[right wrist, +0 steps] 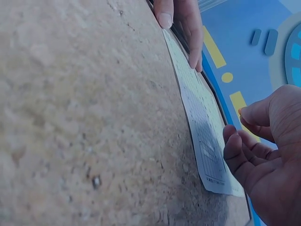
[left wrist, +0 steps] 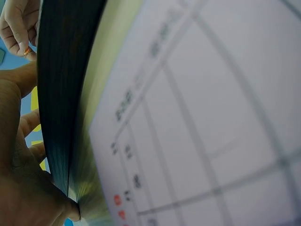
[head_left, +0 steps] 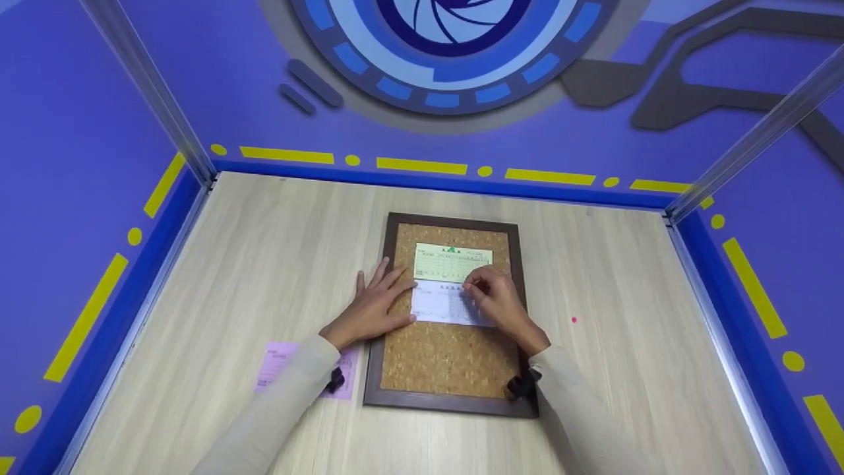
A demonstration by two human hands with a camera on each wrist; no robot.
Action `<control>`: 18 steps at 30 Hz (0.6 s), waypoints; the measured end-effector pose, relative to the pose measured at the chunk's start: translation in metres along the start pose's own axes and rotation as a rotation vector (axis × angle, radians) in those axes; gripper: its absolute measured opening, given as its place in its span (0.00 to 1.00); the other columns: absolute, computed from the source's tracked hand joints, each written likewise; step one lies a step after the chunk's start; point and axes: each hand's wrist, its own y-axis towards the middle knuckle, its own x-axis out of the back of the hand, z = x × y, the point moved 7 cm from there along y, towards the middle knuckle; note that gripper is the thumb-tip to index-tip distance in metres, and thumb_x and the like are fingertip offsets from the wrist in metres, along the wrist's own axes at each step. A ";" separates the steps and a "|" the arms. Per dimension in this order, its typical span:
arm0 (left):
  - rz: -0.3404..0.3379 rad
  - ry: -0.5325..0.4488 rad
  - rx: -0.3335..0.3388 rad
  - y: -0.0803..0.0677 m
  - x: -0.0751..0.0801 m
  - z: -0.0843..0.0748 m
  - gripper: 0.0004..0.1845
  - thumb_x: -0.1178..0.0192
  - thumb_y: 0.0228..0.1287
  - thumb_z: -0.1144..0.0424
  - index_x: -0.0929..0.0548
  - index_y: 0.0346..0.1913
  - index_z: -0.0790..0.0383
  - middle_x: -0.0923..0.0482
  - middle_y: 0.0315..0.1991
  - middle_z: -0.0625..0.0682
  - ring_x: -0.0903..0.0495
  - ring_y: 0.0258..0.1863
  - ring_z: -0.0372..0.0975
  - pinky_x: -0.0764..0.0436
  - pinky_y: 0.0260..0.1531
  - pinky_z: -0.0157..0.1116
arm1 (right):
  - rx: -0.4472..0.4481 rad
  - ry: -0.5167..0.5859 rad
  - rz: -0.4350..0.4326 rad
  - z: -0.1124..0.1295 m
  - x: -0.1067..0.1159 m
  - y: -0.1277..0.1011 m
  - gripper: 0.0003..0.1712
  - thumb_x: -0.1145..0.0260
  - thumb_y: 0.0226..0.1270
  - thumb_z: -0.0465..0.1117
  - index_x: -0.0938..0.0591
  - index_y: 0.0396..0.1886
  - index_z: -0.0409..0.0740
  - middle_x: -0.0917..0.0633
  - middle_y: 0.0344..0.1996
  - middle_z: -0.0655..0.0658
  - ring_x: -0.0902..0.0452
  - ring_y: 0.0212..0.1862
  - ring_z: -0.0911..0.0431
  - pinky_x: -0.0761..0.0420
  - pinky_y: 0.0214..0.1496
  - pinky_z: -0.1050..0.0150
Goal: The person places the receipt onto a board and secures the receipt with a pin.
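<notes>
Corkboard (head_left: 448, 356) is my landmark; it lies flat on the table (head_left: 250, 264). A green slip (head_left: 452, 262) sits on its upper half, and a white slip (head_left: 443, 307) lies just below, their edges meeting or slightly overlapping; I cannot tell which.

My left hand (head_left: 374, 305) lies flat with fingers straight and spread, across the board's left frame, fingertips pressing the white slip's left edge. My right hand (head_left: 496, 298) is over the slip's right end with fingers curled together. The left wrist view shows something small and orange pinched at its fingertips (left wrist: 26, 49), possibly a pin; too small to be sure. In the right wrist view, the right hand (right wrist: 268, 155) hovers just off the slip's (right wrist: 207, 146) corner.

To do this well, I judge: keep the left hand pressing so the slip stays square to the green one, and bring the right hand straight down near a corner, not at a slant.

A pink slip (head_left: 280, 359) lies left of the board, partly under my left sleeve. A small red dot (head_left: 573, 320) sits right of the board.
</notes>
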 end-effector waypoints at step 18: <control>-0.008 -0.007 -0.020 0.001 0.001 -0.001 0.38 0.31 0.72 0.40 0.22 0.78 0.53 0.42 0.88 0.59 0.63 0.89 0.63 0.64 0.73 0.83 | -0.071 0.077 0.070 -0.004 -0.010 0.011 0.03 0.26 0.74 0.30 0.10 0.37 0.39 0.13 0.32 0.48 0.23 0.35 0.57 0.26 0.35 0.68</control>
